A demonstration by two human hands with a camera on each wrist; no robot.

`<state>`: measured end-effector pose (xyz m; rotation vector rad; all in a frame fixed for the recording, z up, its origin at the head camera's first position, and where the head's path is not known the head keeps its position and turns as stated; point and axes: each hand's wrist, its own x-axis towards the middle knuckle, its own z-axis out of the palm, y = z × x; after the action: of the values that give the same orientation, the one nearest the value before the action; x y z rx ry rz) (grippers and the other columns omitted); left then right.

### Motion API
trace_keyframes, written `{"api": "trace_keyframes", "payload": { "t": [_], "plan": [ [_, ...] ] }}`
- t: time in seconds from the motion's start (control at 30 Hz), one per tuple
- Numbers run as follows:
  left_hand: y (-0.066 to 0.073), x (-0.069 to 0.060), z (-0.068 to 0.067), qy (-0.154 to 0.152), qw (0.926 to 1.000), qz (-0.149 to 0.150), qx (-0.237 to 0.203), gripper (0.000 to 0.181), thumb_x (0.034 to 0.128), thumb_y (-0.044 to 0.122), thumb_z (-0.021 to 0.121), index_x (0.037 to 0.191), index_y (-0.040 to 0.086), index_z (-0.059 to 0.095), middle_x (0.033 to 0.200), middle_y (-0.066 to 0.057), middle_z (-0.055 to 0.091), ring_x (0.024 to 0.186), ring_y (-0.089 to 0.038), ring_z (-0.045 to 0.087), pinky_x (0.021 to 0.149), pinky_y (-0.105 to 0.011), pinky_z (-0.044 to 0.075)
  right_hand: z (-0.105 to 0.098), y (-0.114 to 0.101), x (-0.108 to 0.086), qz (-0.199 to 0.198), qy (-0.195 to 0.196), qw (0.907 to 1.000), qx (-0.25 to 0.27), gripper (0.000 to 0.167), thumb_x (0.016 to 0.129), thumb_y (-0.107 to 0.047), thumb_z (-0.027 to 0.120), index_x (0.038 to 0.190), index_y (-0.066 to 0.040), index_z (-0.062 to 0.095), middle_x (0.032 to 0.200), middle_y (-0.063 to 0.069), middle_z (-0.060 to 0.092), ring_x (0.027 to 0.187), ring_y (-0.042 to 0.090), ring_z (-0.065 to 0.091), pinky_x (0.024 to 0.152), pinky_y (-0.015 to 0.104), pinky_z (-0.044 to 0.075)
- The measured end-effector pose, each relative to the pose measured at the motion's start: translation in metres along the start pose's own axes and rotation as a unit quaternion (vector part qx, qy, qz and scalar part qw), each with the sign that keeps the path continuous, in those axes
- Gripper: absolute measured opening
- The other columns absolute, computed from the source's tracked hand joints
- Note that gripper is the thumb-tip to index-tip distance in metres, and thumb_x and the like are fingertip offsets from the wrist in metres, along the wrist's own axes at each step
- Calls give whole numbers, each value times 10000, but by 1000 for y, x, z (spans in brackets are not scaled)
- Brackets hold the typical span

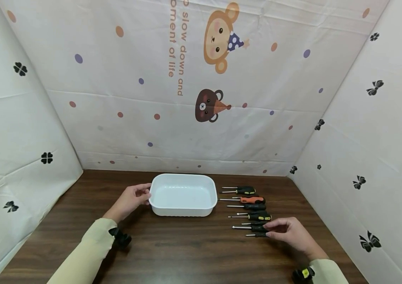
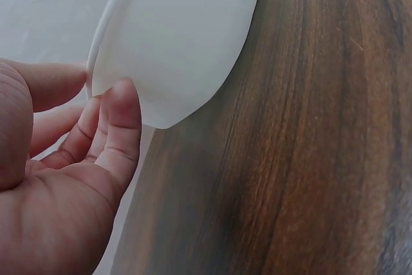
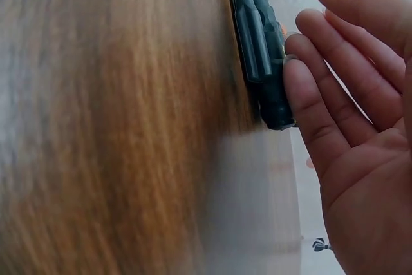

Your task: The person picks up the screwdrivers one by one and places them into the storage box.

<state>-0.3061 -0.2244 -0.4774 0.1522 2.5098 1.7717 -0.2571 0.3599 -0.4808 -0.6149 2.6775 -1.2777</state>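
A white rectangular plastic tub (image 1: 183, 212) stands on the brown wood-grain table. At its left end, my left hand (image 1: 133, 200) touches the rim and outer wall with bent, relaxed fingers; the left wrist view shows the fingertips (image 2: 123, 94) against the wall. To the tub's right lies a column of several screwdrivers with their shafts pointing left. The nearest black-handled screwdrivers (image 1: 257, 228) are beside my right hand (image 1: 289, 233). In the right wrist view its fingertips touch the black handles (image 3: 254, 37), while the thumb (image 3: 357, 1) stays apart from them.
Further back in the column lie an orange-and-black screwdriver (image 1: 252, 200) and black-and-yellow screwdrivers (image 1: 246, 191). Printed white cloth (image 1: 172, 138) hangs behind the table and along both sides. Each wrist carries a black strapped device (image 1: 120, 238).
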Motion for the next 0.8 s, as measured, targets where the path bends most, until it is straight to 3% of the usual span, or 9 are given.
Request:
{"api": "trace_keyframes", "payload": {
  "t": [0.23, 0.8],
  "plan": [
    [-1, 2, 1, -43, 9997, -46, -237, 529, 991, 86, 657, 1480, -30, 492, 1109, -162, 600, 913, -202, 642, 814, -308, 629, 3, 0, -2, -137, 152, 9991, -381, 195, 870, -229, 821, 1046, -147, 801, 1030, 12, 793, 921, 4, 703, 752, 220, 595],
    [2, 2, 0, -138, 9977, -224, -630, 547, 985, 45, 653, 1493, -42, 470, 1107, -159, 577, 901, -192, 636, 828, -330, 631, 6, -10, -3, -261, 281, 9960, -806, 187, 855, -252, 835, 1016, -160, 812, 984, -6, 798, 918, 8, 700, 755, 203, 581]
  ]
}}
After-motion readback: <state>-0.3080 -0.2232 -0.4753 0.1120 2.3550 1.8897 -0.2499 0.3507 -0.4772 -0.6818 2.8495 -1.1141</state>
